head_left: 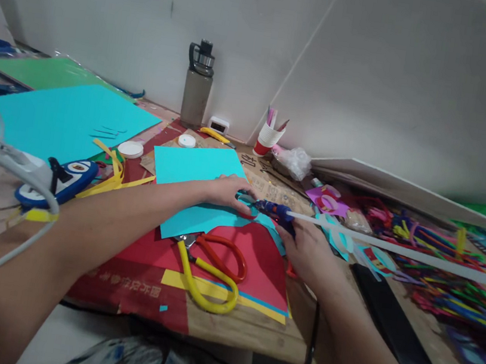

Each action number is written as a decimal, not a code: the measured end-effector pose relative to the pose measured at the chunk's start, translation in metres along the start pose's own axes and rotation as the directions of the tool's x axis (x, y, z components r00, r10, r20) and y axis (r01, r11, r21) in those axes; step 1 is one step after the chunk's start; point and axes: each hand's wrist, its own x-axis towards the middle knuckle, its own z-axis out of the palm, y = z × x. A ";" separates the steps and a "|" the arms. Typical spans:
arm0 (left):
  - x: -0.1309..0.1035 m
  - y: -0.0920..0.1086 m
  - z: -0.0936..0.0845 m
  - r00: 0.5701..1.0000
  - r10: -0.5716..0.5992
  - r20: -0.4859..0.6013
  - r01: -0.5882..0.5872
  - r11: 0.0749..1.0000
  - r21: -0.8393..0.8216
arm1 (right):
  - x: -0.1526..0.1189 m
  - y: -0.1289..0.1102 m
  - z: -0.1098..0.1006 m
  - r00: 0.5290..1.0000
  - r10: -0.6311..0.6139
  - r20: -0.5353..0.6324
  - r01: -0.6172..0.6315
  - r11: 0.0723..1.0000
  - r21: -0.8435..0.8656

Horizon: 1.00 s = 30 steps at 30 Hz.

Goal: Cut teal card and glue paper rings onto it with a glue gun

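We look down at our two bare hands over the middle of a cardboard-covered bench (pixel 248 334). Our left hand (pixel 233 194) reaches in over a bright blue sheet (pixel 197 166), its thumb and fingers nearly closed on a small paper piece (pixel 247 202), blue with some red. Our right hand (pixel 308 246) has its fingers wrapped around a dark blue glue gun (pixel 277 211), the nozzle pointing left, right beside the paper piece. A long whitish glue stick (pixel 390 246) juts from the back of the gun toward the bench's right side. How tightly either hand grips, we cannot tell.

Red paper (pixel 263 260) lies beneath the blue sheet, toward the front edge. Scissors (pixel 211 271) with one red and one yellow handle rest on it, handles toward that edge. To the right of our right hand is a long black case (pixel 395 324), slanting toward the front edge, and beyond it, along the right side, a heap of colourful craft sticks (pixel 437 245). At the back edge, by the wall, stand a grey bottle (pixel 197 94) and a red and white paper cup (pixel 268 138) holding pens.
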 end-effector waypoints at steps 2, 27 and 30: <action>0.000 -0.001 0.000 1.000 0.000 0.000 0.000 1.000 0.010 | -0.004 0.000 -0.003 1.000 0.009 0.019 -0.009 1.000 -0.016; -0.001 -0.002 -0.004 1.000 0.005 -0.013 -0.005 1.000 -0.031 | -0.004 0.003 -0.006 0.996 0.085 0.003 -0.084 0.979 0.185; 0.000 -0.003 -0.005 1.000 -0.003 -0.013 0.003 1.000 -0.029 | -0.003 0.003 -0.009 0.997 0.082 -0.002 -0.080 0.968 0.238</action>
